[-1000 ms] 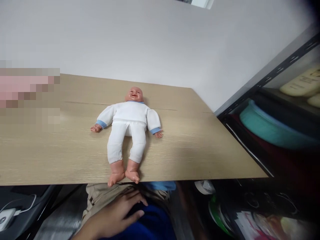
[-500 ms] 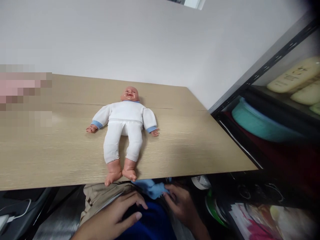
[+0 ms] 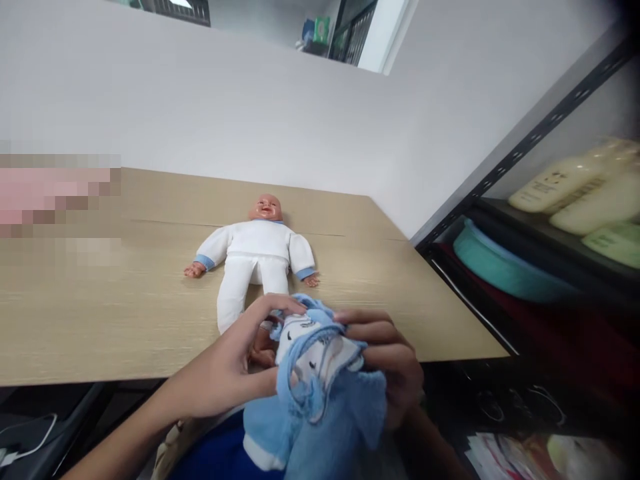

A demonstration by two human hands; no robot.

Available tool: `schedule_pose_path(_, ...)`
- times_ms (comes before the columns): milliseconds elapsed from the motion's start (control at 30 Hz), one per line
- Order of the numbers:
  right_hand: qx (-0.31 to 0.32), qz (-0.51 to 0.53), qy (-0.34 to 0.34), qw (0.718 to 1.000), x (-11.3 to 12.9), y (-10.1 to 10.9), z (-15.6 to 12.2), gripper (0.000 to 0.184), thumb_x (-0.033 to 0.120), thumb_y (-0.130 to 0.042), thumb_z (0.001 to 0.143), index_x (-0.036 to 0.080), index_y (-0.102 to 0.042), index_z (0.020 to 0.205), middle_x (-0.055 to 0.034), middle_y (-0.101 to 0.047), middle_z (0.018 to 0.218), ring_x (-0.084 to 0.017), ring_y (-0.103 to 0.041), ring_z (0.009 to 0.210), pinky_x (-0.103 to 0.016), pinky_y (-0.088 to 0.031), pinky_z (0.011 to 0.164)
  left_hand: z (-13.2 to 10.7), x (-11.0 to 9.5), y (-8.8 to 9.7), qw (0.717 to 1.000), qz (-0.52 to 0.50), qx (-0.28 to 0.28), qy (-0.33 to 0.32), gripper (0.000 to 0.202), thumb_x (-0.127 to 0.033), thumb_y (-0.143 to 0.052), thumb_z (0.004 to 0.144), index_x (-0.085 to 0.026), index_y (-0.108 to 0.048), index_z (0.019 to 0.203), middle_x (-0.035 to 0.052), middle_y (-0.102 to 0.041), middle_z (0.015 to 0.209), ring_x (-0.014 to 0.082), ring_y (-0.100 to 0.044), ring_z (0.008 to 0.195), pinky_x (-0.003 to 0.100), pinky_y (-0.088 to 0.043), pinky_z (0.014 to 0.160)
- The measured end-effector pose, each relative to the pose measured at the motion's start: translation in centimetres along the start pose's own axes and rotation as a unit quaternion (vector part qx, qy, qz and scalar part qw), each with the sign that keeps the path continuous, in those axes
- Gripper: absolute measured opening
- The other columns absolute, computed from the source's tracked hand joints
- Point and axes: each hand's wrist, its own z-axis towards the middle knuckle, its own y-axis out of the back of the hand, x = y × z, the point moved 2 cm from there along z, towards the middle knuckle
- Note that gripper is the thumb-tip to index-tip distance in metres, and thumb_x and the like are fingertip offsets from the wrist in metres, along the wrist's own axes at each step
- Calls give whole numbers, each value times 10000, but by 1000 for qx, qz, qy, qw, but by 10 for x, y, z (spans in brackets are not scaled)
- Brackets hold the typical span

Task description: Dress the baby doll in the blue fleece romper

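A baby doll (image 3: 255, 250) in a white suit with blue cuffs lies on its back on the wooden table (image 3: 100, 313), head toward the wall. Both my hands hold up a light blue baby garment (image 3: 315, 387) with a white printed patch, just in front of the doll's feet, which it partly hides. My left hand (image 3: 235, 360) pinches its left side, thumb and fingers closed on the cloth. My right hand (image 3: 387, 363) grips its right side with curled fingers.
A black metal shelf (image 3: 530, 153) stands at the right with a teal basin (image 3: 505, 267) and pale bottles (image 3: 575, 180). A blurred pink patch (image 3: 55, 193) sits at the table's far left. A white cable (image 3: 30, 433) lies below the table's left edge.
Both hands rose from my lap, lifting the blue garment up in front of the doll's legs. The view tilted up slightly. The doll has not moved.
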Motion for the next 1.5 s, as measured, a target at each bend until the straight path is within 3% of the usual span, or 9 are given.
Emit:
schedule_pose_path(200,-13,97,-38,995,-15,-27,48,164,400,-697,1131,352,-759,1275,-60,-811,1224,-325,-761,1266,-542,-626,1127,24,-9,16,985,116,-77,-104,262,-260,-780,1058,-273,-707,1310,51,-733,1265,234,-695,1143,342,-579,996)
schedule_pose_path(333,-21,91,-135,986,-15,-24,50,244,497,-663,1140,340,-777,1288,-36,-790,1197,-268,-761,1071,-376,-637,918,31,-15,33,960,186,-125,-169,205,-98,-587,1058,-231,-729,1121,23,-746,1111,202,-673,1050,313,-529,964)
schedule_pose_path(467,-7,51,-185,981,-21,-15,45,315,521,-581,1110,309,-737,1283,-48,-747,1158,-255,-706,918,-349,-596,771,35,-23,41,958,199,-122,-166,131,-242,-613,1128,-225,-723,1059,16,-734,1030,201,-658,981,308,-530,921)
schedule_pose_path(700,-47,95,-153,983,-33,-5,69,445,615,-542,1043,272,-628,1313,-149,-697,1373,-384,-671,1400,-551,-580,1191,50,-38,45,961,232,-110,-107,395,-519,-581,1177,-228,-638,916,1,-645,883,203,-608,881,316,-545,853)
schedule_pose_path(867,141,119,-115,976,-12,12,111,742,735,-709,1045,296,-538,1618,-146,-556,1727,-405,-454,1683,-605,-413,1384,63,-62,48,951,281,-41,-123,205,-319,-589,1153,-206,-669,1001,-12,-677,944,179,-610,888,284,-501,864)
schedule_pose_path(1000,300,62,-133,943,-3,14,134,876,437,-959,974,324,-492,1707,-97,-722,1452,-287,-732,1337,-416,-607,1146,64,-79,51,935,323,-4,-145,150,-219,-593,1119,-202,-736,1080,-14,-754,1022,176,-660,935,266,-490,889)
schedule_pose_path(1100,338,33,-166,926,-10,9,147,631,374,-947,972,265,-670,1528,-4,-757,1085,-191,-755,928,-291,-616,838,62,-87,55,928,349,-30,-124,209,-337,-633,1149,-210,-772,1058,-27,-749,944,157,-627,827,254,-497,840)
schedule_pose_path(1233,421,10,-186,888,-27,2,153,312,472,-884,1011,207,-821,1163,-26,-823,1066,-233,-756,968,-321,-602,880,59,-87,68,935,336,-93,-57,471,-598,-565,1177,-212,-758,988,-29,-687,804,157,-580,720,253,-524,753)
schedule_pose_path(1500,351,101,-242,899,-61,-10,139,552,611,-683,1133,220,-709,1521,-102,-782,1436,-302,-726,1344,-474,-574,1205,54,-65,112,933,355,42,32,474,-613,-807,1019,-239,-792,1311,47,-836,1245,274,-763,1094,315,-631,919)
